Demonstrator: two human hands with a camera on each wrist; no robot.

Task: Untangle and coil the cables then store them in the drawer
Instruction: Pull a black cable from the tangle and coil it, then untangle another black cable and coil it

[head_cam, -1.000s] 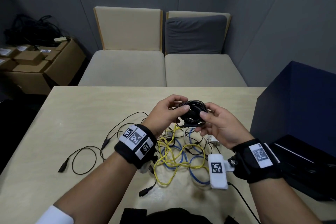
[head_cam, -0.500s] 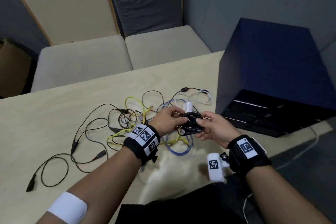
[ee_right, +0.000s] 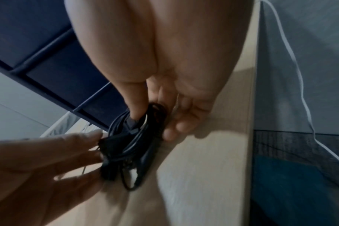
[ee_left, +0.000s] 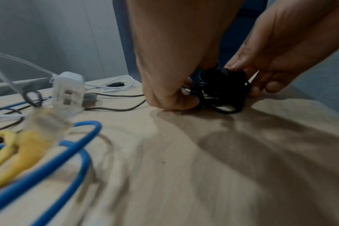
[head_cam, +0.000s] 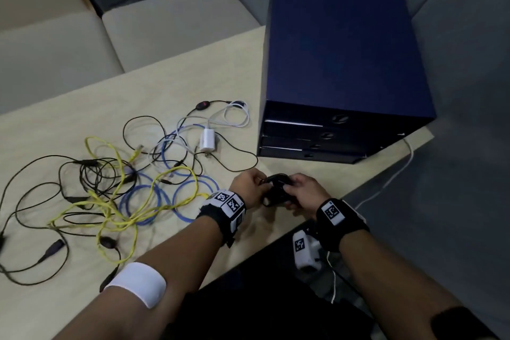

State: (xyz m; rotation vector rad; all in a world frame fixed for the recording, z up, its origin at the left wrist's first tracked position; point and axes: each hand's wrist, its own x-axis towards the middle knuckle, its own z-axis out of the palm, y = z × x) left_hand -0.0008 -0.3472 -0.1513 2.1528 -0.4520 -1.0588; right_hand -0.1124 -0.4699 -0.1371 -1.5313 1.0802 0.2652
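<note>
Between both hands, the coiled black cable [head_cam: 276, 190] sits pinched by left fingers [ee_left: 176, 100] and right fingers [ee_right: 170, 130].

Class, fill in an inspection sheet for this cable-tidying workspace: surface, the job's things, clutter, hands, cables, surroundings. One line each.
Surface: pale wooden table, cables strewn across it.
Job's things: black coiled cable held low at the table's near edge; dark blue drawer unit, drawers look closed.
Clutter: white charger plug among the cables.
Hands: left hand and right hand both grip the black coiled cable.
Cables: yellow cable, blue cable, thin black cables and white cable lie loose, overlapping.
Surroundings: beige cushioned seats, grey walls, a thin white cord beyond the table edge.
</note>
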